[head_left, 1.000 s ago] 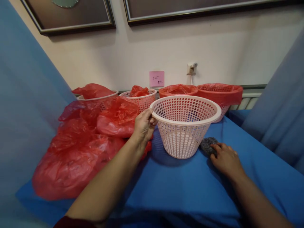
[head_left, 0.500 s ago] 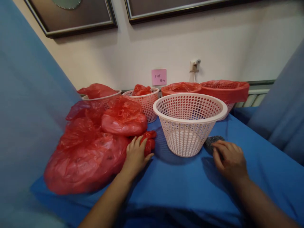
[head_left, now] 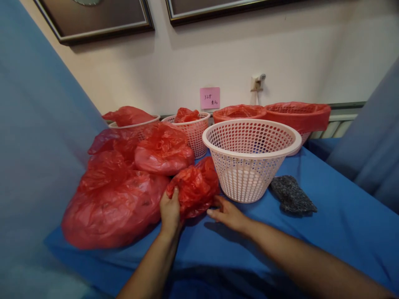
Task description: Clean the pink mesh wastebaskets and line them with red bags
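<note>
A crumpled red plastic bag (head_left: 199, 187) lies loosely bunched on the blue-covered table, just left of a white perforated plastic basket (head_left: 246, 174). My left hand (head_left: 171, 207) is closed on the bag's left side, thumb on top. At its lower right edge is my right hand (head_left: 229, 214), thumb and fingers apart; whether the fingertips touch the plastic I cannot tell. Right of the basket rests a dark grey speckled packet (head_left: 292, 195), apart from both hands. A large filled red bag (head_left: 115, 211) sits left of my left hand, with a smaller filled red bag (head_left: 163, 151) behind.
Along the wall stand a white basket (head_left: 195, 135) with red plastic inside, another at far left (head_left: 134, 118), and two red-lined baskets, one at right (head_left: 299, 118). Blue curtains hang at both sides. A pink note (head_left: 210, 98) and a socket (head_left: 257, 84) are on the wall.
My right hand has left the grey packet and moved left, in front of the basket, to the red bag. The bag, flatter before, is now raised and fluffed out in my left hand.
</note>
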Demonstrator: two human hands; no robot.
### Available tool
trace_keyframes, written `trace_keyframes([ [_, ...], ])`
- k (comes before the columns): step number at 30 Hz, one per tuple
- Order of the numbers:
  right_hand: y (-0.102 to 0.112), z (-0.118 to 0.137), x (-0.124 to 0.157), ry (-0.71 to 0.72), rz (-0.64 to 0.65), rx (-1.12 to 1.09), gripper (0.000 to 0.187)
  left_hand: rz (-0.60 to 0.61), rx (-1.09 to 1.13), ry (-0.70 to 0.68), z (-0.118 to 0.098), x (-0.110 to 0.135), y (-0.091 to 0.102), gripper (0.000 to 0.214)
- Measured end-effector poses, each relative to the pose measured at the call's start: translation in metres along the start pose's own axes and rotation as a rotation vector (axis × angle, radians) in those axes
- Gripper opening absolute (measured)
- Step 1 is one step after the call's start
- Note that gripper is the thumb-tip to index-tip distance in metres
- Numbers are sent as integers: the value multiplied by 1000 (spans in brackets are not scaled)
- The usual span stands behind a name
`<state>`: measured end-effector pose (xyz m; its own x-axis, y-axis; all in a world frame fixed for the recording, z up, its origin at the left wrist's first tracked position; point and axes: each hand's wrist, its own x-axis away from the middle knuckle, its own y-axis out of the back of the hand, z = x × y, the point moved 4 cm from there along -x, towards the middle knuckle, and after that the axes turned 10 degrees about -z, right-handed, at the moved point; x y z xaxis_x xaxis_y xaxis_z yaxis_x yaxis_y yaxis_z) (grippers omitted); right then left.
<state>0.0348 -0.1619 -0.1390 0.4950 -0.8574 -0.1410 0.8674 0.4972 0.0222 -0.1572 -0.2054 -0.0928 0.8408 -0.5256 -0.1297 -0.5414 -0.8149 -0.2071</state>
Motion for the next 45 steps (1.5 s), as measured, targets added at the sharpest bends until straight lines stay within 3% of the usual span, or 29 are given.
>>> trace_keyframes([
  [3,-9,0,-7,-128,25,-328,66,70,135,252,14,11,-5,48],
  [7,-6,-5,-10,-166,-66,-567,77,148,127,370,25,26,-7,43],
  [12,11,-16,-10,-84,-172,-366,42,69,121,341,25,21,6,34],
  [16,27,-6,8,119,-251,-176,25,-16,103,296,16,10,26,35],
  [18,32,2,19,277,-306,-2,17,-49,36,168,6,11,35,37],
  [19,34,5,23,352,-326,95,15,-76,-15,40,-2,15,39,40],
  [22,36,9,27,461,-353,280,14,-91,-182,-471,-30,37,45,51],
  [24,38,9,26,477,-352,316,18,71,-305,-747,-43,56,39,61],
  [26,39,8,25,485,-324,323,22,295,-485,-927,-48,70,27,70],
  [27,39,8,24,487,-306,321,24,381,-574,-978,-49,73,22,68],
  [29,40,7,25,486,-295,333,28,437,-677,-1009,-50,71,15,40],
  [31,42,7,25,477,-327,384,31,369,-641,-960,-54,60,13,15],
  [32,43,6,24,469,-351,416,31,308,-579,-896,-57,53,15,17],
  [36,46,4,20,423,-449,494,22,36,-180,-409,-64,21,27,23],
  [39,46,3,17,392,-495,522,15,-77,200,-93,-66,6,29,25],
  [42,45,2,16,371,-503,535,11,-134,423,10,-67,-6,25,22],
  [45,47,1,15,351,-530,543,14,-151,467,10,-68,-11,21,19],
])
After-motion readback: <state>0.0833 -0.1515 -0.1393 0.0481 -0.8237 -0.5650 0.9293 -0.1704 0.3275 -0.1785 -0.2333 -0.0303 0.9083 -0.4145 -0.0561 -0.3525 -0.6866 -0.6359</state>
